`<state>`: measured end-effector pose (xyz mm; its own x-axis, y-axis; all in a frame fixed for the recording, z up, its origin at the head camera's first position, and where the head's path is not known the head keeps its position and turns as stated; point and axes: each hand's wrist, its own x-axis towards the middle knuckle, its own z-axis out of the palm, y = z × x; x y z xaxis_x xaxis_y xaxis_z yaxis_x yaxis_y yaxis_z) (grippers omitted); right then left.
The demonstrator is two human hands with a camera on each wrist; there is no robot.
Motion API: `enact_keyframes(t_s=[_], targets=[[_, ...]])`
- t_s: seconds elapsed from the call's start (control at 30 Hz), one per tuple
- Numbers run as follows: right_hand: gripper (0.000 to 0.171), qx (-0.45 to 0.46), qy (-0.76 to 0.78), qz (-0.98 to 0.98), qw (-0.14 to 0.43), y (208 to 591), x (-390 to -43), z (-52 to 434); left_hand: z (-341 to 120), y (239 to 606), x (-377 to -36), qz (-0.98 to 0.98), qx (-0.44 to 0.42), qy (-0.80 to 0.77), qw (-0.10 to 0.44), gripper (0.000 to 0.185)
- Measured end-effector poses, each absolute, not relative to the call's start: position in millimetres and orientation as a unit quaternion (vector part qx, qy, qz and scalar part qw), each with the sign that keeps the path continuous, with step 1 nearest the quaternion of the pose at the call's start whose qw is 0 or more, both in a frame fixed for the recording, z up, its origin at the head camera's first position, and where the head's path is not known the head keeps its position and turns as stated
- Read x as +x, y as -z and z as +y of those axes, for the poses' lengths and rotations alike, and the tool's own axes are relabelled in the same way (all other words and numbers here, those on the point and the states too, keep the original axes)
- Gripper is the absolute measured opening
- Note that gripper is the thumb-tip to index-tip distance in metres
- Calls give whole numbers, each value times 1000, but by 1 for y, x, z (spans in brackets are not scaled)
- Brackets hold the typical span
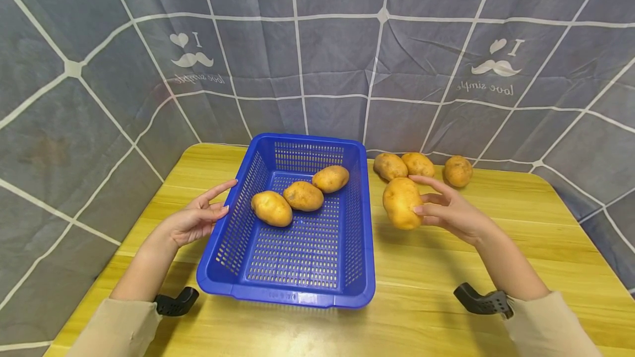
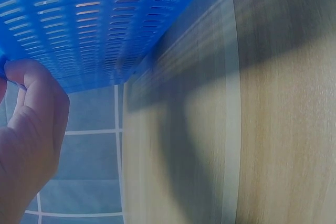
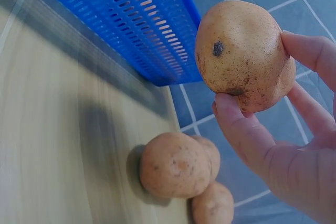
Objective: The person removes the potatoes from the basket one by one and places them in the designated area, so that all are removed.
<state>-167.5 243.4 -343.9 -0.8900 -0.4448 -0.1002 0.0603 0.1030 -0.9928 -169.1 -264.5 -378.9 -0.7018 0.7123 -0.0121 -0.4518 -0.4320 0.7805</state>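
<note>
My right hand (image 1: 453, 211) pinches a potato (image 1: 402, 203) between thumb and fingers, raised over the table to the right of the blue plastic basket (image 1: 297, 297). Dark spots mark the skin of this potato (image 3: 244, 51) in the right wrist view. Three potatoes lie in a slanting row inside the basket: a near-left one (image 1: 271, 208), a middle one (image 1: 303, 196) and a far-right one (image 1: 331, 179). At the basket's left rim, my left hand (image 1: 195, 219) holds the edge with thumb and fingers. The left wrist view shows its bent fingers (image 2: 37, 80) at that rim.
Behind the held potato, three more lie near the table's back edge: two side by side (image 1: 390, 167) (image 1: 418, 165) and one apart to the right (image 1: 457, 171). A grey checked cloth (image 1: 337, 59) hangs behind the wooden table (image 1: 521, 225).
</note>
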Motion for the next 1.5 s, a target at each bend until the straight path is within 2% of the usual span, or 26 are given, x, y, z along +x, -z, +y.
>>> enact_keyframes(t_s=[1.5], targets=[[56, -124, 670, 710, 177, 356, -162, 286, -264, 377, -168, 393, 165, -832, 355, 56]])
